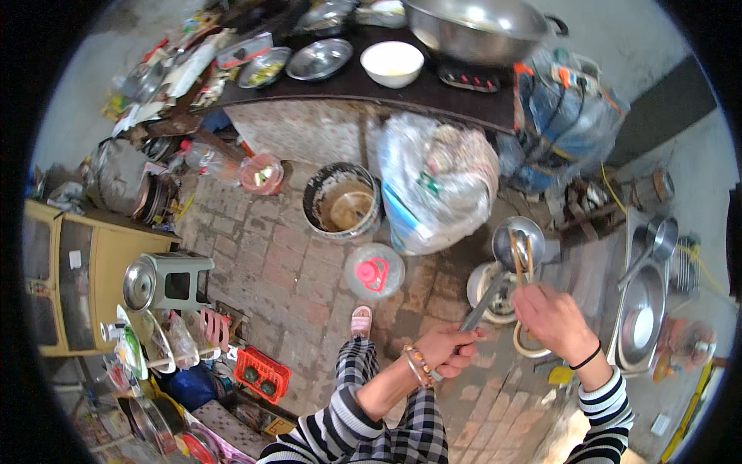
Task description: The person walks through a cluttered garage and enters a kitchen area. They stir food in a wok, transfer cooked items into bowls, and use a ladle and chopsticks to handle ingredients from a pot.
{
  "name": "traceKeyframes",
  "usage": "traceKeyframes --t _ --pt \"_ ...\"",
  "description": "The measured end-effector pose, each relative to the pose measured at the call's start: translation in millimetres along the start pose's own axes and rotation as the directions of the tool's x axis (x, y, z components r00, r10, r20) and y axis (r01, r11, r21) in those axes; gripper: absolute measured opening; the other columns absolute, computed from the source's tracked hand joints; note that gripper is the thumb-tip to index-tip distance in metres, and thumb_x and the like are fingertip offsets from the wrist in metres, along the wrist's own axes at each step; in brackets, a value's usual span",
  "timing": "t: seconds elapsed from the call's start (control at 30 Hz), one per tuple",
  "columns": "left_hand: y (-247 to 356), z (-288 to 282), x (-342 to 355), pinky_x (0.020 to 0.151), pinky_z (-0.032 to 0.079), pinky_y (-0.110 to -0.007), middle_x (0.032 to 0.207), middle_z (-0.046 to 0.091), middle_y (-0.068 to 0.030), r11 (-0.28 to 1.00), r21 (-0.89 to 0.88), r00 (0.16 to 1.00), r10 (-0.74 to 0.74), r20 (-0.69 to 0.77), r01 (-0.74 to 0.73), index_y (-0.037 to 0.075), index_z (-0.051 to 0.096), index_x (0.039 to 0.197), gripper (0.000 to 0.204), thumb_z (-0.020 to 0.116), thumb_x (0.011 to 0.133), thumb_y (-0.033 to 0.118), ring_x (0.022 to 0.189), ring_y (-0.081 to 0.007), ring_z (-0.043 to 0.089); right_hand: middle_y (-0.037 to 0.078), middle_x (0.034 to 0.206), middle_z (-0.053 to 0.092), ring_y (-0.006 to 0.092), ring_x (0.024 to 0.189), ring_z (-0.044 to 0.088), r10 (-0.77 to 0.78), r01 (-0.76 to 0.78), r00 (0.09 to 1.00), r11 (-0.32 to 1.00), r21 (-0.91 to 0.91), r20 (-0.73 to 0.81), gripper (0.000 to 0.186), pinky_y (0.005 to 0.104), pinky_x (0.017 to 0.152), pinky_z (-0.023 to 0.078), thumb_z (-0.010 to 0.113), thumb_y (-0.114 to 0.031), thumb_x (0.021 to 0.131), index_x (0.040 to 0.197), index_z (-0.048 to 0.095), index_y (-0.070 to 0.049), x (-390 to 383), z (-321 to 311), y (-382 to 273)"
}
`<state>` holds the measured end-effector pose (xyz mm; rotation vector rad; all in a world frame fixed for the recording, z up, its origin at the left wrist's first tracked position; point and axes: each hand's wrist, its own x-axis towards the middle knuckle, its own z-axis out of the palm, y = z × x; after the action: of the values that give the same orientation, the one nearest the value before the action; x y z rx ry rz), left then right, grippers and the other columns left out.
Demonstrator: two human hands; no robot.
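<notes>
My left hand (442, 352) is closed round the long handle of a metal ladle (485, 300). The ladle's round bowl points away from me to the right. In my right hand (545, 315) is a pair of wooden chopsticks (516, 254), their far ends reaching over the ladle's bowl. What lies in the bowl is too small to make out. Below the ladle stands a pale round container (476, 288) with dark and whitish contents, partly hidden by the handle and my right hand. A curved tan handle or ring (529, 349) shows under my right hand.
A sink (641, 340) with a saucepan (661, 236) is at the right. A bucket (313, 209), a plastic-wrapped bundle (406, 209) and a large clear bottle with a pink cap (372, 274) stand on the brick floor. Ahead, a dark table (332, 91) holds bowls and a big pan.
</notes>
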<state>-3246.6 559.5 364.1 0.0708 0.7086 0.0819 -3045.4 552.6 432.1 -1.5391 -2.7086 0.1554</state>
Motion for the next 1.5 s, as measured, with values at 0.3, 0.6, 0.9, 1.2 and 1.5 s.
traceKeyframes --t 0.3,0.6,0.9,1.2,1.5 --pt "158 -11 -135 0.032 0.015 -0.017 0.056 0.033 0.0057 0.931 0.106 0.930 0.358 -0.080 -0.349 0.004 0.046 0.104 0.021 0.043 0.086 0.015 0.040 -0.0019 0.024 0.006 0.072 0.048 0.0199 0.066 0.053 -0.191 0.191 0.908 0.981 -0.037 -0.373 0.013 0.0296 0.053 0.047 0.056 -0.011 0.072 0.080 0.051 -0.002 192 -60 -22" --pt "339 -60 -187 0.031 0.015 -0.016 0.057 0.033 0.0058 0.888 0.138 0.895 0.446 -0.023 -0.439 0.003 0.044 0.099 0.017 0.044 0.085 0.013 0.039 -0.0010 0.024 0.007 0.073 0.046 0.0232 0.068 0.053 -0.127 0.191 0.783 0.981 0.041 -0.609 0.016 0.0335 0.053 0.045 0.060 -0.013 0.071 0.081 0.050 -0.004 385 -57 -12" --pt "414 -94 -200 0.031 0.017 -0.015 0.059 0.036 0.0048 0.891 0.132 0.891 0.447 -0.082 -0.435 0.003 0.046 0.098 0.017 0.045 0.084 0.012 0.041 -0.0007 0.026 0.008 0.077 0.049 0.0241 0.065 0.055 -0.015 0.134 0.792 0.980 0.150 -0.610 0.018 0.0334 0.051 0.046 0.064 -0.009 0.069 0.083 0.053 -0.006 466 -35 -6" --pt "431 -87 -176 0.031 0.016 -0.018 0.057 0.036 0.0037 0.880 0.291 0.912 0.406 -0.050 -0.376 0.005 0.046 0.093 0.013 0.046 0.084 0.013 0.039 -0.0031 0.026 0.008 0.081 0.051 0.0237 0.065 0.056 0.135 -0.056 0.746 0.988 0.141 -0.652 0.024 0.0317 0.052 0.047 0.065 -0.011 0.069 0.090 0.054 -0.007 440 -24 7" --pt "427 -112 -77 0.039 0.034 -0.033 0.056 0.048 -0.0082 0.013 0.982 0.602 0.791 0.106 -0.191 0.004 0.048 0.079 0.014 0.048 0.081 0.018 0.044 -0.0201 0.045 0.010 0.080 0.053 0.0232 0.065 0.057 0.348 -0.212 0.558 0.937 0.276 -0.753 0.021 0.0318 0.055 0.048 0.065 -0.003 0.069 0.089 0.057 -0.002 405 6 31"
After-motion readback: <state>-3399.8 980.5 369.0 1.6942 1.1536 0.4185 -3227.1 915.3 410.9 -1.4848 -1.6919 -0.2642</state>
